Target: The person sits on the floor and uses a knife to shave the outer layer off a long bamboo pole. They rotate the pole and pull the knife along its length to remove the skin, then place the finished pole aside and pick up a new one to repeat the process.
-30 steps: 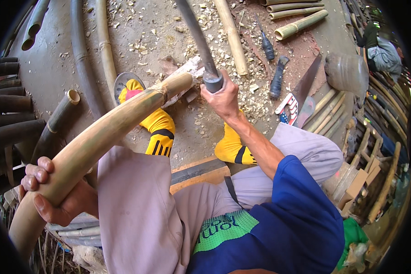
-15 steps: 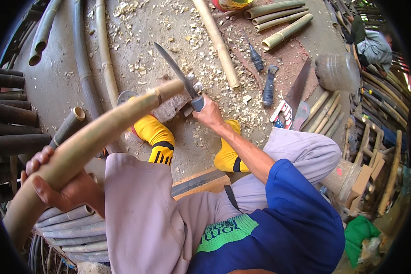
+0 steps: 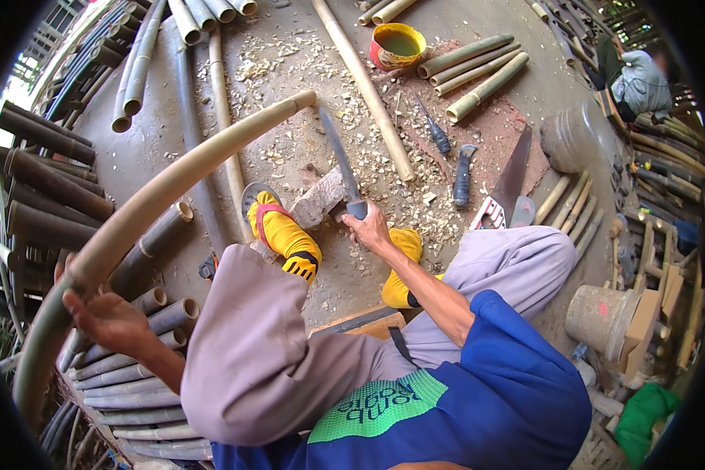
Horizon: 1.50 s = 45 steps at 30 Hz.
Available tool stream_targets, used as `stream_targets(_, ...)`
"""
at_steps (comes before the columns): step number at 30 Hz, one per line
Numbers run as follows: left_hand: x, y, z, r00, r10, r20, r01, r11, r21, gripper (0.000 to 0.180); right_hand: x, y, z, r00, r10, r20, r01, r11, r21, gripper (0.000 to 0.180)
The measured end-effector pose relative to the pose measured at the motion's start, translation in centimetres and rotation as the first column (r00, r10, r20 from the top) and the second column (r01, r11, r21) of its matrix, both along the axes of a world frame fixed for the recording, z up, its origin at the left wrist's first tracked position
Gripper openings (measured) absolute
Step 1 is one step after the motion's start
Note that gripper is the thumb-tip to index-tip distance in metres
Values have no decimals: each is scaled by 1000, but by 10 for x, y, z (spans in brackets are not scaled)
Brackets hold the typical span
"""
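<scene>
Bamboo pole point(image 3: 157, 196), knife point(image 3: 338, 160), both gripped.

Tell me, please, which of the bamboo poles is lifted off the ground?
The long pale curved bamboo pole gripped by the left hand; every other pole lies flat on the ground.

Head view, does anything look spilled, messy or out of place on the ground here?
Pale wood shavings litter the ground around the chopping block. A handsaw and two dark-handled tools lie loose among them, beside the right hand gripping the knife.
</scene>
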<state>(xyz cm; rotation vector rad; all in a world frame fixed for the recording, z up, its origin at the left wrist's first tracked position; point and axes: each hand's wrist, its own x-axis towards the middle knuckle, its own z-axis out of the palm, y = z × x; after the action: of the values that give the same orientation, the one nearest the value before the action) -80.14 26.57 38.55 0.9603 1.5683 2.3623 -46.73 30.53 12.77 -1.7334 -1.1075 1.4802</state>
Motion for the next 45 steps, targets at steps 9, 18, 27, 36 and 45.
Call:
stream_targets(9, 1, -49, 32, 856, -477, -200, 336, 806, -487, 49, -5, 2, 77, 994, 106, -36, -100, 984, 146, 32)
stream_targets(18, 46, -12, -56, 635, -411, -654, 171, 901, -399, 53, -30, -28, 82, 979, 186, -84, -171, 972, 162, 34)
stream_targets(27, 87, -7, -142, 882, -469, -41, 427, 834, -350, 58, -27, -47, 77, 965, 244, 97, -260, 935, 242, 39)
stream_targets(36, 98, -93, -161, -422, -594, 685, 676, 298, 674, 56, -36, -61, 105, 890, 359, 280, -451, 777, 438, 34)
stream_targets(45, 142, -124, -136, -261, -287, 922, 839, 405, 364, 45, -25, -83, 125, 767, 467, 440, -634, 659, 405, 38)
